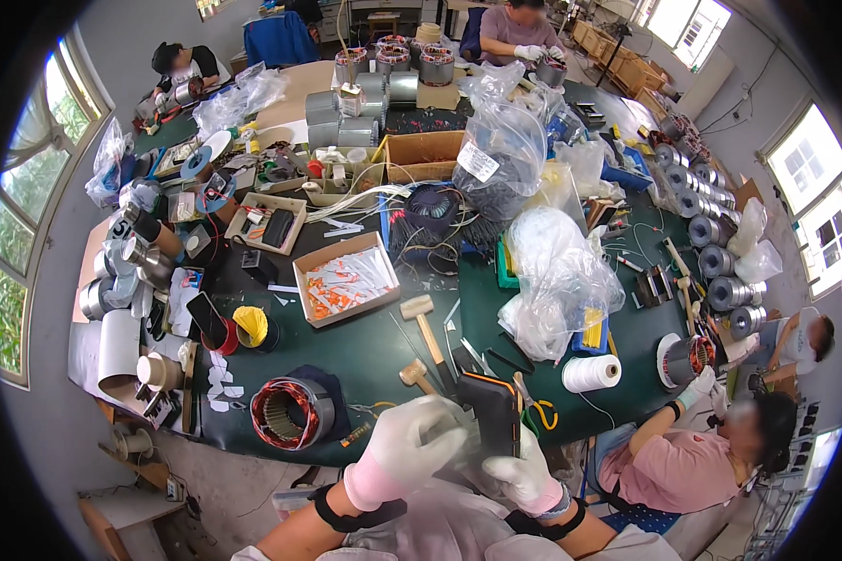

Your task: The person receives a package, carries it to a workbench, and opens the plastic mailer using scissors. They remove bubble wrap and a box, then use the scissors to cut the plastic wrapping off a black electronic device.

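My right hand (524, 472), in a white glove, grips a black smartphone (492, 416) with an orange edge, held upright above the table's near edge. Close to the phone's left side is my left hand (412, 444), gloved too, its fingers curled inward; whatever is in them is hidden. Left of it, a motor stator (295, 413) with red-and-copper windings lies with its bore facing me. Beyond the hands lie a wooden mallet (428, 335) and a smaller mallet (415, 374). Scissors (544, 413) with yellow-and-black handles rest right of the phone.
A white thread spool (591, 373) and a plastic bag (557, 280) occupy the right side. A carton (346, 280) holds white-and-orange strips. At right, a co-worker in pink (674, 467) handles another stator (690, 358). Metal cylinders (720, 262) line the right edge.
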A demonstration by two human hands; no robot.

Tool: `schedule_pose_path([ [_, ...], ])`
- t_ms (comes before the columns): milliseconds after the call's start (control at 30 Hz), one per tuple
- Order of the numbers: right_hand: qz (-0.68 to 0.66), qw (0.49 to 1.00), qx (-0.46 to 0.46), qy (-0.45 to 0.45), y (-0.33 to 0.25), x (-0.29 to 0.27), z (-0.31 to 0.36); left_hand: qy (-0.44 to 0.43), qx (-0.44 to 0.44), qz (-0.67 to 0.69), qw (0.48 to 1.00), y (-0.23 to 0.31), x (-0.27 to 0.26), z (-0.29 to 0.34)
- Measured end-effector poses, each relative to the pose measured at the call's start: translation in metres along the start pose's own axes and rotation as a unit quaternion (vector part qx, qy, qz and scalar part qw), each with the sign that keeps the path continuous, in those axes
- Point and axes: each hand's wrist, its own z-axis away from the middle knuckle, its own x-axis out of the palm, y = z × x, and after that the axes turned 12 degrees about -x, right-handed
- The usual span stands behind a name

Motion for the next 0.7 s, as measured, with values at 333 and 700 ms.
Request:
schedule_pose_path([
  [333,-0.177,0.983,0.046,0.014,-0.003,0.008,0.006,-0.044,-0.041,0.122,0.991,-0.018,-0.001,0.006],
  [700,-0.086,0.995,0.021,0.048,-0.011,0.008,0.004,-0.131,-0.13,0.137,0.973,-0.01,-0.017,0.002],
])
